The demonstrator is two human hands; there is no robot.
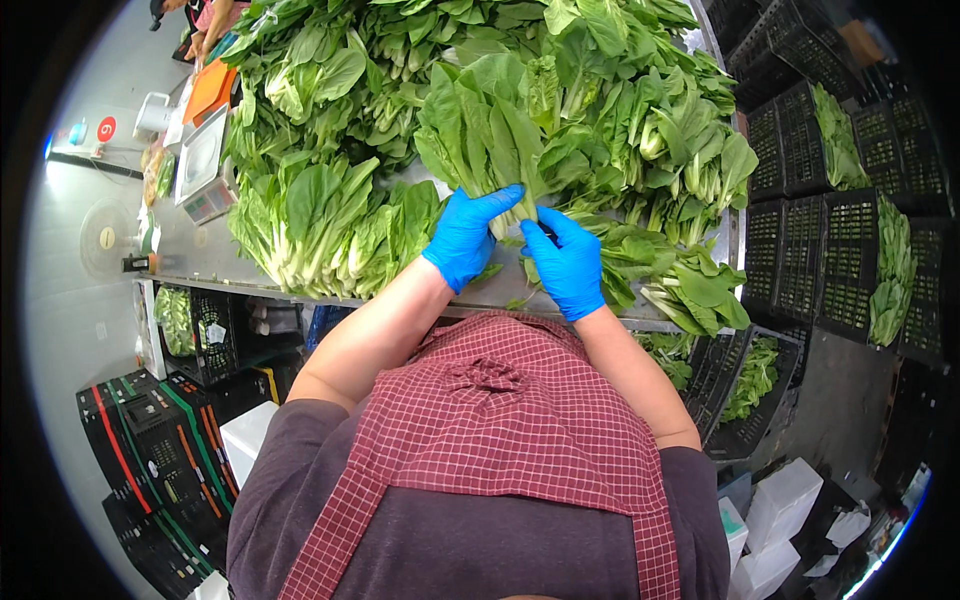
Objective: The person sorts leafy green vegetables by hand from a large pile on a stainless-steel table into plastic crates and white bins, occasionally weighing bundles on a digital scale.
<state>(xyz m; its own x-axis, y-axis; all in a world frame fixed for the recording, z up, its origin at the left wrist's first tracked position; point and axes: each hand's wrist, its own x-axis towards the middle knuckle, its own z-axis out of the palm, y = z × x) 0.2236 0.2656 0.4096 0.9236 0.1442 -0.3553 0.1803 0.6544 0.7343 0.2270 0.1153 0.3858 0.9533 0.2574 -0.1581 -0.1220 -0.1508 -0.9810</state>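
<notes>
A bunch of leafy greens [484, 139] with pale stalks is held upright over the table's near edge, its leaves pointing away from me. My left hand [469, 236], in a blue glove, grips the stalks near their base, with the thumb across the front. From the right, my right hand [566, 262], gloved the same way, pinches an outer stalk at the base between thumb and forefinger. Its other fingers are curled and partly hidden. Beside my left hand lies a row of greens [315, 225] with stalks towards me. Loose greens [630, 251] lie beside my right hand.
Greens are heaped across the metal table [255, 255]. At the left stand a weighing scale [206, 161] and an orange container [208, 91]. Black crates [802, 165] with greens line the right, and stacked crates [157, 442] the lower left. Another person's hands [199, 45] show at the far left.
</notes>
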